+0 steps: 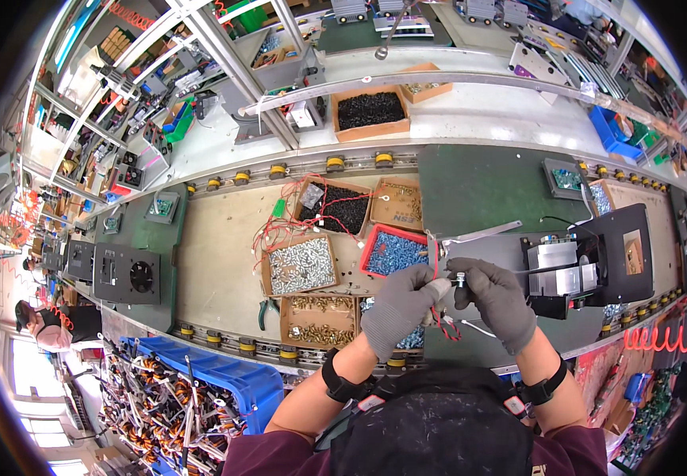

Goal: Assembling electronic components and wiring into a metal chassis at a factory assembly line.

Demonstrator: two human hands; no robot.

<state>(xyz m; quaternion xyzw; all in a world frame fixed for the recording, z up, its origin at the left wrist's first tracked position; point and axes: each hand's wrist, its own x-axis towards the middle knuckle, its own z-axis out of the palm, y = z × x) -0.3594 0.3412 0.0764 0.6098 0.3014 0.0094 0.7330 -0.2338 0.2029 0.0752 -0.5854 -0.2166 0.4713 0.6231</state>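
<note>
Both hands wear grey gloves and meet over the green board. My left hand [403, 305] is closed in a pinch, with thin red and black wires [448, 324] hanging from beneath its fingertips. My right hand [500, 301] pinches a small silver bolt [461, 279] upright between thumb and fingers, close to the left fingertips. Just right of the hands lies an open black metal housing [635, 258] with silver blocks [554, 268] on it. A flat metal strip [482, 232] lies beyond my hands. The wires' ends in the left glove are hidden.
Left of my hands are a red tray of bluish screws [395, 251], a carton of silver screws [302, 266], a carton of brass-coloured parts [320, 321] and pliers [264, 313]. A black fan housing [127, 274] stands farther left. A blue crate [224, 365] sits below the roller line.
</note>
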